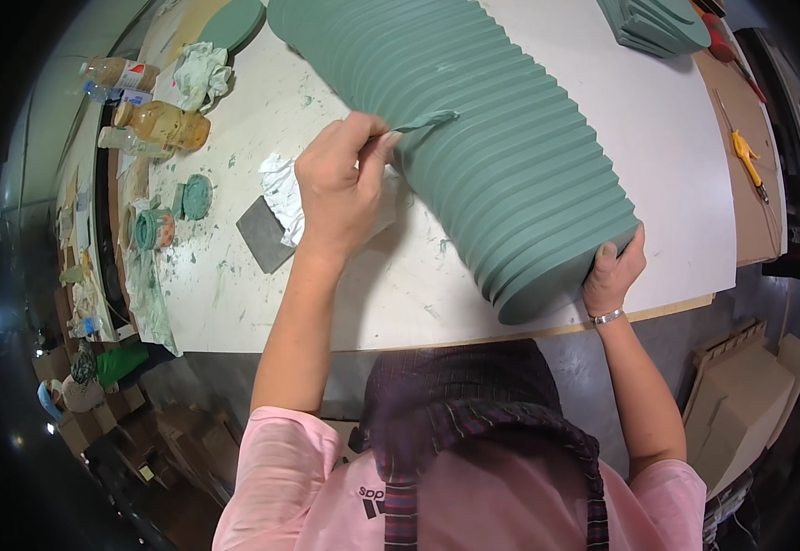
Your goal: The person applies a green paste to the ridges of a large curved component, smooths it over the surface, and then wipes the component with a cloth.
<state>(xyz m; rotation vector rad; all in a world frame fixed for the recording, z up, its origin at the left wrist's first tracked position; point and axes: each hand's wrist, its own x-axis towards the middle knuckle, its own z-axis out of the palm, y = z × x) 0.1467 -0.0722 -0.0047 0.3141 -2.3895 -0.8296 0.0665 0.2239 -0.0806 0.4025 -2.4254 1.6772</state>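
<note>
A long green column (519,156) with ribbed, stepped sides lies slantwise across the white table (391,312). In my left hand (340,184) a thin tool (429,120), its blade coated in green paste, is pinched between fingers and thumb. The tool's tip touches or hovers just over the ribs; I cannot tell which. My right hand (617,274) grips the column's near end at its right edge, thumb on the flat end face, other fingers mostly hidden behind it. Crumpled white paper (282,195) and a dark grey square pad (266,235) lie beside my left forearm.
To the left stand an open jar (154,230) smeared green, a round lump of green paste (197,196), bottles (166,127) and crumpled paper (202,72). A green disc (233,26) lies farther back. At right are stacked green pieces (654,26) and a yellow-handled tool (745,156).
</note>
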